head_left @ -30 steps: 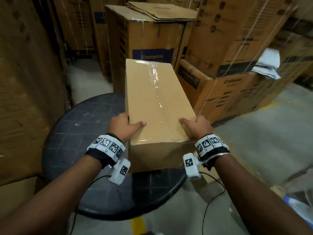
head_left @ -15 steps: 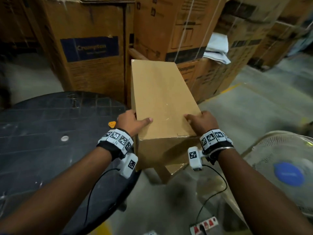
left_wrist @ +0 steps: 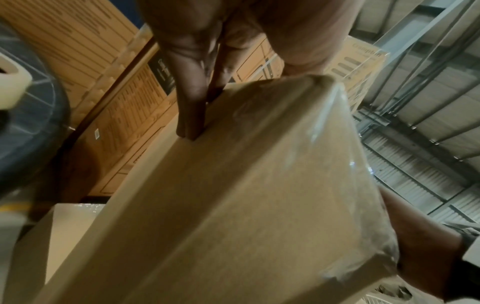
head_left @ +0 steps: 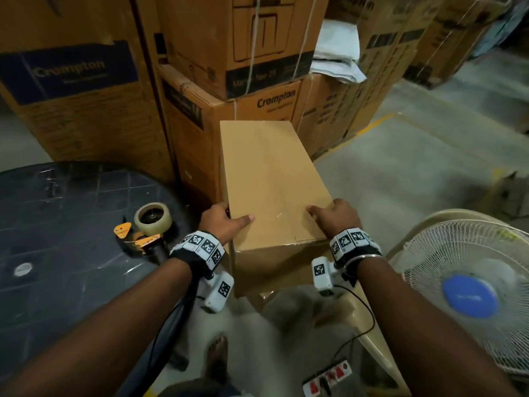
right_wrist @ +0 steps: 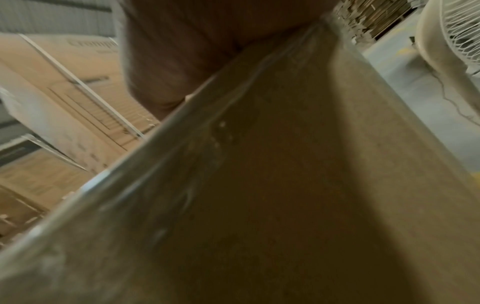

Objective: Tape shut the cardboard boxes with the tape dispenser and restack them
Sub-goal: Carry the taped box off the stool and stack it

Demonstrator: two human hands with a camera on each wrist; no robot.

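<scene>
1. Stacked Crompton cartons (head_left: 252,110) fill the background; their lower tier sits directly behind and left of the load, so the far side is walled off and the open floor is to the right
2. Round dark table (head_left: 57,253) is at left, and the white fan (head_left: 469,293) at right; the carry lane runs between them
3. Cardboard box (head_left: 272,190) is held off the table, in the air between both hands, right of the table edge; its long axis points straight away from the body, near end at the wrists, far end close to the cartons
4. Clear tape shows on its near end in the left wrist view, so I judge this one sealed and in the restack step
5. A second plain box (left_wrist: 70,222) lies below and left of the held one in the left wrist view; probably the stack target, but the view is blurred and I can't confirm it
6. Tape dispenser (head_left: 146,227) lies on the table near its right edge, just left of the left wrist, untouched
7. Left hand (head_left: 221,224) grips the near-left corner, thumb on top and fingers (left_wrist: 191,115) flat down the side
8. Right hand (head_left: 335,217) grips the near-right corner, thumb on top; both hands are equally near, so it's a two-hand set-down
</scene>
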